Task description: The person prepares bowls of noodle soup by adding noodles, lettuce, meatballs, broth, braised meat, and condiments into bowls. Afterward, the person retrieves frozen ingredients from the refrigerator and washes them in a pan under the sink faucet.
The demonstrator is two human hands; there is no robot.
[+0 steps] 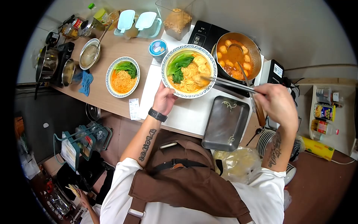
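Commercial-looking kitchen: noodle bowl, soup pot, printed slip.

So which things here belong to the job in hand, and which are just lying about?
In use:
noodle bowl, held by the left hand
metal tongs, in the right hand
broth pot, probably
second noodle bowl, probably

Apparently just lying about:
blue cloth
plastic bottle
yellow package

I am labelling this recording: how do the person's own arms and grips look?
The left forearm has a dark lettering tattoo and a black wristband; the right forearm has dark tattooed script. The short sleeves are white. Left grip and right grip wear no gloves.
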